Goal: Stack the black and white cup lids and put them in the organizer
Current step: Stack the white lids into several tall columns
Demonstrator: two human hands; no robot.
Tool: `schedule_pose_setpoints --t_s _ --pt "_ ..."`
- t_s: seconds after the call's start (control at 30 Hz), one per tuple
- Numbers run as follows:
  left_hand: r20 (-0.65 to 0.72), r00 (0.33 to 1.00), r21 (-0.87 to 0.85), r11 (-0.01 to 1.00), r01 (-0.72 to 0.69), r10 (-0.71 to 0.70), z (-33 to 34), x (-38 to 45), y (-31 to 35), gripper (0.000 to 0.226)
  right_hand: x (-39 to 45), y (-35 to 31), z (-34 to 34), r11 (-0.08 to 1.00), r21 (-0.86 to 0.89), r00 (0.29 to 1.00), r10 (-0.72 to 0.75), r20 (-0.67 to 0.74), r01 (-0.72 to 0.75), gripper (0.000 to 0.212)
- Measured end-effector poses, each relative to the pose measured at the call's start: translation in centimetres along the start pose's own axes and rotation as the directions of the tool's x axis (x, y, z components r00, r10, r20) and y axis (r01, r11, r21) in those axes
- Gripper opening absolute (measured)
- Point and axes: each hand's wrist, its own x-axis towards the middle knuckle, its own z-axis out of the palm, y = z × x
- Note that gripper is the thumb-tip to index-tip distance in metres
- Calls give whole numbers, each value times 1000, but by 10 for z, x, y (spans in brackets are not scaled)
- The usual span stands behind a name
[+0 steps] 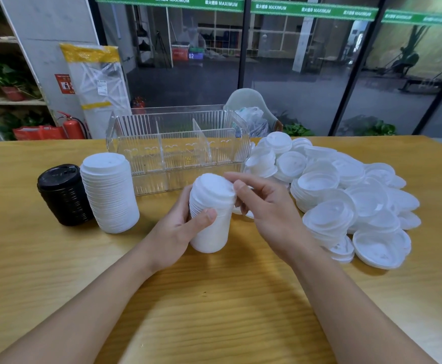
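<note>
Both forearms run out of the picture at its bottom edge. The left hand [178,227] covers the near left side of the white stack [210,214] it grips, and its fingers lie out of sight behind the stack. The right hand [264,206] hides part of a loose lid [243,212] beside that stack. The table [214,298] is cut off left, right and near. In the lid pile [346,195] toward the right edge, lower lids are buried.
</note>
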Motion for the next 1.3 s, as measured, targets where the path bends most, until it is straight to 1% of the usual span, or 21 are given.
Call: schedule_pose_setpoints --t_s 0.13,0.23,0.4,0.5,0.57,0.6,0.63,0.67,0.7,0.73,0.8,0.83,0.87,0.93,1.03,1.1,1.13,1.2,1.3 --pt "0 1000 22 1000 -13 13 1 -1 3 55 -2 -4 3 993 -111 998 -23 52 29 26" --pt "-3 1000 8 1000 -8 8 2 -1 5 52 -4 -3 2 970 -228 995 -62 82 79 34" --pt "8 1000 25 1000 -12 12 -2 -1 5 58 -2 -1 2 965 -228 986 -105 126 132 39" --pt "-2 1000 15 1000 -15 15 -3 -1 4 58 -1 1 -1 971 -204 983 -95 158 126 44" --pt "-8 1000 23 999 -23 23 -4 0 5 58 0 3 -6 983 -161 989 -72 132 93 46" --pt "-12 1000 30 999 -24 24 -5 0 5 58 1 5 -9 984 -159 993 -60 105 76 43" --pt "-17 1000 31 999 -21 21 -7 -1 4 60 1 7 -11 977 -204 996 -54 68 67 38" --pt "-25 999 32 999 -22 22 -9 -2 4 65 2 11 -14 948 -309 997 -71 29 76 35" --pt "-41 999 35 999 -29 31 -10 -3 5 72 3 16 -17 889 -448 995 -104 3 95 35" --pt "-66 997 42 998 -41 44 -11 -3 5 80 4 22 -18 808 -578 991 -130 12 113 36" --pt "-146 987 37 997 -69 74 -7 -2 10 94 8 32 -18 627 -769 991 -110 73 126 42" --pt "-194 977 33 996 -86 91 -2 0 12 99 11 36 -17 549 -826 992 -92 91 127 43" --pt "-239 965 41 994 -99 106 3 2 14 101 14 38 -15 493 -860 991 -92 100 132 41" --pt "-299 945 86 990 -112 133 16 4 18 101 19 41 -13 443 -885 986 -138 91 143 30" --pt "-316 936 149 982 -113 156 24 7 19 93 22 39 -13 444 -883 979 -189 76 155 15" --pt "-318 938 118 987 -105 138 24 7 18 81 21 39 -13 492 -854 972 -224 64 170 4" --pt "-324 937 102 989 -105 133 24 8 17 74 21 39 -13 523 -834 970 -239 51 173 2" --pt "-342 929 89 989 -116 140 26 9 14 63 20 39 -13 588 -794 972 -232 19 156 8" --pt "-356 924 43 990 -136 142 29 8 11 59 20 39 -11 648 -751 980 -200 -6 127 15"
